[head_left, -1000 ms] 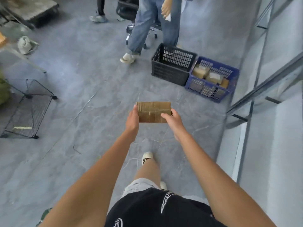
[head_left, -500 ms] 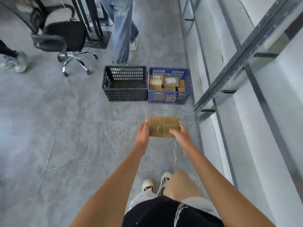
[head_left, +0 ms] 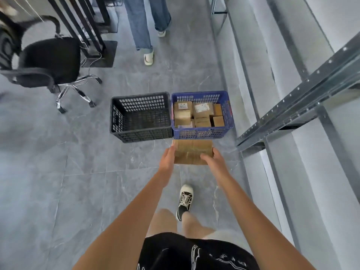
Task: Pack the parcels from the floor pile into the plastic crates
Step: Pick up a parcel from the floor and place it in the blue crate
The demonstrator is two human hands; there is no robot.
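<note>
I carry a flat brown cardboard parcel [head_left: 191, 151] in front of me at waist height. My left hand [head_left: 167, 160] grips its left edge and my right hand [head_left: 213, 161] grips its right edge. Just beyond the parcel stand two plastic crates side by side on the grey floor. The black crate [head_left: 116, 117] on the left holds nothing. The blue crate [head_left: 229, 114] on the right holds several brown parcels [head_left: 200, 115], some with white labels.
A grey metal rack [head_left: 303, 94] and a wall run along the right. A black office chair [head_left: 52, 63] stands at the far left. Another person's legs in jeans [head_left: 144, 28] are behind the crates. My foot [head_left: 185, 201] steps on grey floor tiles.
I have walked closer to the crates with the parcel still in both hands; the crates now lie straight ahead and larger. The person in jeans has stepped further back.
</note>
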